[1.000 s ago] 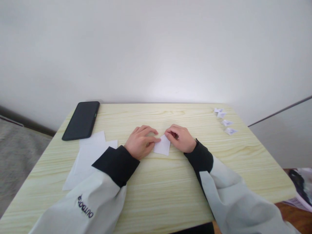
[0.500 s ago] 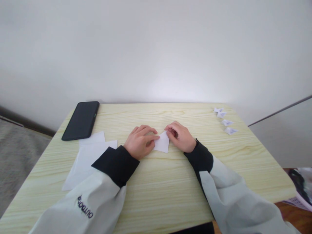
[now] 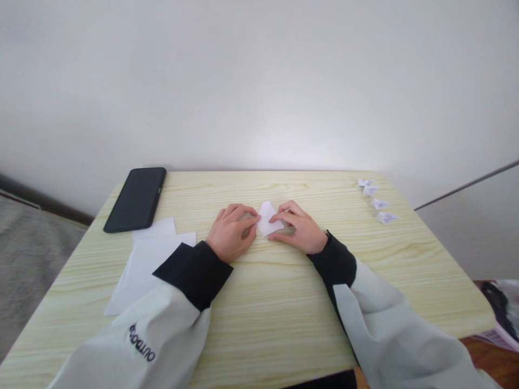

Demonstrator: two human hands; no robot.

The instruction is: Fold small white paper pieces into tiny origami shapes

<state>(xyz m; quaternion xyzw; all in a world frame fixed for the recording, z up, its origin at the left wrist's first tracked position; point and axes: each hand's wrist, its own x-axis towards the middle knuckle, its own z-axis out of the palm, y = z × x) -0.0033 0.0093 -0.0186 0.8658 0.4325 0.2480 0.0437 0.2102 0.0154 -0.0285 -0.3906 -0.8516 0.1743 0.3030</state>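
Between my hands, a small folded piece of white paper [image 3: 266, 214] stands out against the table, its narrow end pointing toward the wall. My left hand [image 3: 234, 232] pinches the paper's left corner between thumb and fingertips. On the other side, my right hand [image 3: 298, 227] has its index finger on the paper's right part, with the thumb at the lower edge. The thumb and index finger are a little apart around that side.
White paper sheets [image 3: 152, 259] lie in an overlapping pile at the left, beside a black tablet [image 3: 135, 200]. Several small folded white paper pieces [image 3: 380, 204] form a row at the right of the wood-grain table [image 3: 275, 324]. A white wall [image 3: 259, 86] rises behind.
The folded paper has been turned, and its narrow end now points away from me. My right hand's fingers have shifted from its upper corner to its lower right side.
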